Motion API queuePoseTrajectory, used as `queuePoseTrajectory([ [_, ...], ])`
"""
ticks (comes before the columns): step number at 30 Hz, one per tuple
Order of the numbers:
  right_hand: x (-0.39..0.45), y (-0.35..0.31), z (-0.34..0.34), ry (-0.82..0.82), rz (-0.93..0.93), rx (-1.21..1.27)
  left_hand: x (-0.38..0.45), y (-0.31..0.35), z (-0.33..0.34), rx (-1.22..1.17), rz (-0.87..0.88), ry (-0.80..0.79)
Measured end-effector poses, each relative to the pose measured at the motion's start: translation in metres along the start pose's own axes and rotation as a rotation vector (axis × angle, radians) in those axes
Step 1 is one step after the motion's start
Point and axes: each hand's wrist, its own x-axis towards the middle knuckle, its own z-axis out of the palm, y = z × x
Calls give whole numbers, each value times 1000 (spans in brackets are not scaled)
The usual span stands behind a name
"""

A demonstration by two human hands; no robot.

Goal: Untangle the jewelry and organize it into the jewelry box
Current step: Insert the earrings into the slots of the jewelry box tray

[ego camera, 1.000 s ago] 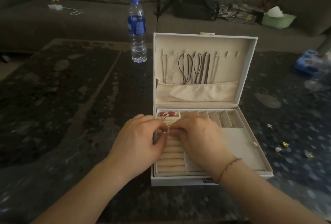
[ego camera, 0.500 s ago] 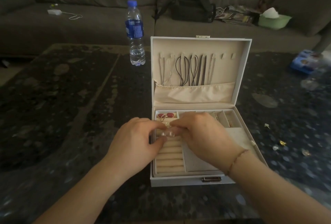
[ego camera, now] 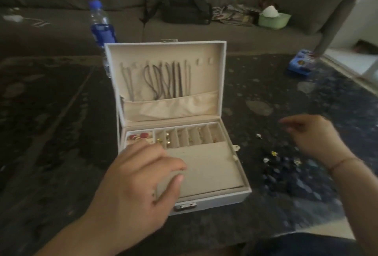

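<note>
Dead center on the table [ego camera: 61, 133] I've got the box [ego camera: 204, 174], lid up; left hand [ego camera: 135, 182] loose over its 7 o'clock corner, right hand [ego camera: 315, 139] relaxed, empty, at 3 o'clock above loose earrings [ego camera: 273, 153].

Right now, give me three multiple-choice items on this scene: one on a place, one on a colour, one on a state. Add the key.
1. Where do the loose pieces lie?
A. on the table right of the box
B. on the sofa
C. in the lid pocket

2. What colour is the bottle cap?
A. red
B. blue
C. white

3. How is the box lid?
A. shut
B. taken off
C. standing open

Key: 1 A, they dot the dark table under the right hand. 2 B, the cap shows blue. 3 C, the lid stands upright with cords hanging inside.
</note>
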Motion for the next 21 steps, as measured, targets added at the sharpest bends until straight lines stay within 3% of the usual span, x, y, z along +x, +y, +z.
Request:
queuePoseTrajectory([
  [5,3,5,31,-76,-157,-66,73,35,52,-91,36,-190],
  [9,7,0,51,-53,-271,-164,136,47,98,185,24,-496],
  [14,20,6,51,-103,-261,-234,158,73,139,478,70,-771],
  [16,26,13,40,-99,-189,-142,156,80,151,482,92,-819],
  [21,27,46,-9,67,6,357,153,85,169,283,30,-837],
])
